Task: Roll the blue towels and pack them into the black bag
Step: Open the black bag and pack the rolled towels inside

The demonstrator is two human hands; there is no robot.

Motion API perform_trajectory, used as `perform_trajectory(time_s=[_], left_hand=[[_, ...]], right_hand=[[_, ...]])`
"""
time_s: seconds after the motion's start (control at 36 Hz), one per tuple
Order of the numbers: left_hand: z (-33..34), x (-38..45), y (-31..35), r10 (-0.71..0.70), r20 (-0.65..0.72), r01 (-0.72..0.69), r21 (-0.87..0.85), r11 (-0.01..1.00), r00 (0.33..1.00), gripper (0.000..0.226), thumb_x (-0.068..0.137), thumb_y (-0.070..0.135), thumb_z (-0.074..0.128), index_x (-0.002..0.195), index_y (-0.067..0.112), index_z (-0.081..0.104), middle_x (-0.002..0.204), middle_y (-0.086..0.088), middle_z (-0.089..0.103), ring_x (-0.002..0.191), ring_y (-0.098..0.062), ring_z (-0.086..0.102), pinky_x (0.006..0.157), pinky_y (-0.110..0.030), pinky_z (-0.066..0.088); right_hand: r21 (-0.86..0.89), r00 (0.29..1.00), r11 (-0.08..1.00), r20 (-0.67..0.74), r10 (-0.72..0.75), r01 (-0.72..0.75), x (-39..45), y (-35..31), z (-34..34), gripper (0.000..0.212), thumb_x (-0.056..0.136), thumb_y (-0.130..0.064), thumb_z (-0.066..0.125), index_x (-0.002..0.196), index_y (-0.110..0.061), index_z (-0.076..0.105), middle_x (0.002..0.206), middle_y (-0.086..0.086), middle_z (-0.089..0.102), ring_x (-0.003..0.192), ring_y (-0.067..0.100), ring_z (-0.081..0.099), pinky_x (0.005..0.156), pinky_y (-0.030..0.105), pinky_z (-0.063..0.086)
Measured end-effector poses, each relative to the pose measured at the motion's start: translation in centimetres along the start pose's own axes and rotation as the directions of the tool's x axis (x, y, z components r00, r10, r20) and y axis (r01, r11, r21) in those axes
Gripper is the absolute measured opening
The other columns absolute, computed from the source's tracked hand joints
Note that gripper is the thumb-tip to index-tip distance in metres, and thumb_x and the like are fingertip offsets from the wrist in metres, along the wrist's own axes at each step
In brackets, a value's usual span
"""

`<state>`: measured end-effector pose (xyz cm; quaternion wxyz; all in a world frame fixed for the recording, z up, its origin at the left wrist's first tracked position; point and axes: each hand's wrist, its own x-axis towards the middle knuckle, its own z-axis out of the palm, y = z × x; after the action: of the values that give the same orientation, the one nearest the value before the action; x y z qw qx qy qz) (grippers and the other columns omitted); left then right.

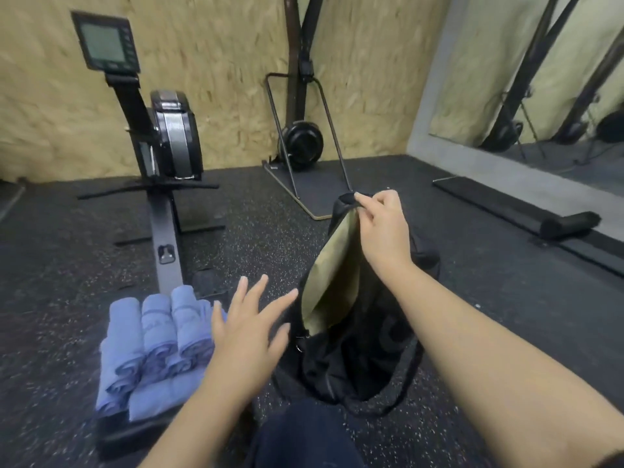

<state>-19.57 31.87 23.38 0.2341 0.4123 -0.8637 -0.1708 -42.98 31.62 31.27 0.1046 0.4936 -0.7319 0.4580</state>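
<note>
- The right hand (381, 228) pinches the far rim of the black bag (358, 359) and lifts it, probably to keep the mouth open for packing; its tan lining shows.
- The left hand (248, 336), fingers spread wide and holding nothing, hovers between bag and blue towels (152, 346).
- The towels lie rolled in a stack at near left, just beside the bag.
- A rowing machine (162, 157) stands behind the towels; nothing blocks the short path to the bag.

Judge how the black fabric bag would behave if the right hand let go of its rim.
The black fabric bag looks floppy: only the right hand pinching its rim holds the mouth up. Released, it would probably slump shut. Its creased sides suggest it is light.
</note>
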Motion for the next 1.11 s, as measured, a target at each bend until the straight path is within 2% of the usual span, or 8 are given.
perform_trajectory(time_s=[0.11,0.28,0.42,0.53,0.75,0.83,0.97,1.11], left_hand=[[-1.3,-1.4,1.6,0.014,-0.024,-0.015,-0.022,1.0,1.0,0.05,0.098,0.036,0.045,0.14,0.057,0.026,0.16,0.014,-0.003,0.138,0.0,-0.022,0.116,-0.046,-0.007],[-3.5,-3.2,2.1,-0.052,-0.105,0.055,0.029,0.998,0.993,0.053,0.1,0.034,0.041,0.145,0.051,0.021,0.16,0.01,-0.006,0.147,-0.015,-0.013,0.117,-0.045,-0.001],[-5.4,-4.7,0.4,-0.124,-0.252,0.14,0.047,0.989,0.96,0.053,0.096,0.03,0.047,0.145,0.044,0.033,0.159,0.004,0.017,0.147,-0.025,0.012,0.112,-0.051,0.019],[-6.8,-6.1,-0.7,-0.185,-0.266,0.216,0.091,0.972,0.946,0.059,0.097,0.034,0.048,0.149,0.043,0.021,0.161,0.007,0.003,0.148,-0.021,0.0,0.114,-0.046,0.014],[-9.7,-7.5,-2.6,-0.29,-0.567,0.362,0.014,0.932,0.771,0.06,0.076,0.026,0.078,0.131,0.02,0.055,0.126,-0.015,0.048,0.113,-0.04,0.048,0.087,-0.055,0.042],[-11.6,-7.3,-3.0,-0.284,-0.675,0.387,0.002,0.922,0.681,0.061,0.072,0.023,0.081,0.127,0.018,0.055,0.115,-0.019,0.048,0.102,-0.043,0.05,0.082,-0.057,0.044],[-15.0,-6.8,-3.9,-0.36,-0.646,0.463,-0.012,0.886,0.673,0.077,0.076,0.011,0.072,0.143,0.03,0.037,0.132,-0.015,0.036,0.117,-0.04,0.04,0.093,-0.057,0.036],[-15.8,-7.3,-5.4,-0.022,-0.706,0.055,0.023,0.998,0.708,0.056,0.066,-0.02,0.057,0.109,0.016,0.048,0.121,-0.015,0.04,0.11,-0.034,0.044,0.092,-0.046,0.041]], right_hand=[[0.027,0.996,0.997,-0.058,-0.071,0.073,1.1,-3.8,-2.6,0.031,0.099,-0.013,0.049,0.128,-0.012,0.061,0.098,-0.003,0.04,0.08,0.001,0.037,0.076,0.011,0.029],[0.12,0.988,0.985,-0.103,-0.115,0.127,1.7,-9.2,-4.4,0.031,0.098,-0.016,0.051,0.127,-0.014,0.061,0.095,-0.004,0.041,0.085,0.005,0.043,0.077,0.01,0.031],[0.189,0.982,0.964,-0.076,-0.173,0.185,1.3,-13.1,-4.5,0.029,0.098,-0.017,0.052,0.125,-0.014,0.063,0.096,-0.001,0.044,0.089,0.01,0.046,0.076,0.013,0.031],[0.247,0.974,0.942,-0.072,-0.216,0.227,0.3,-15.2,-4.3,0.028,0.097,-0.017,0.053,0.122,-0.014,0.065,0.094,-0.002,0.044,0.089,0.011,0.048,0.079,0.014,0.033],[0.29,0.959,0.915,-0.125,-0.255,0.281,-2.4,-16.7,-5.1,0.026,0.094,-0.011,0.056,0.118,-0.011,0.068,0.091,0.0,0.045,0.085,0.01,0.047,0.073,0.001,0.03],[0.301,0.962,0.914,-0.12,-0.246,0.272,-3.2,-16.7,-5.6,0.026,0.094,-0.01,0.056,0.117,-0.012,0.069,0.093,0.001,0.047,0.088,0.011,0.048,0.074,0.003,0.03],[0.389,0.981,0.901,-0.096,-0.169,0.194,-3.8,-17.1,-6.6,0.027,0.096,-0.01,0.052,0.117,-0.015,0.068,0.101,0.001,0.051,0.094,0.011,0.05,0.078,0.003,0.032],[0.401,0.986,0.901,-0.07,-0.15,0.165,-4.0,-17.5,-7.0,0.026,0.096,-0.012,0.052,0.116,-0.017,0.069,0.103,0.002,0.052,0.097,0.013,0.052,0.085,0.014,0.035]])
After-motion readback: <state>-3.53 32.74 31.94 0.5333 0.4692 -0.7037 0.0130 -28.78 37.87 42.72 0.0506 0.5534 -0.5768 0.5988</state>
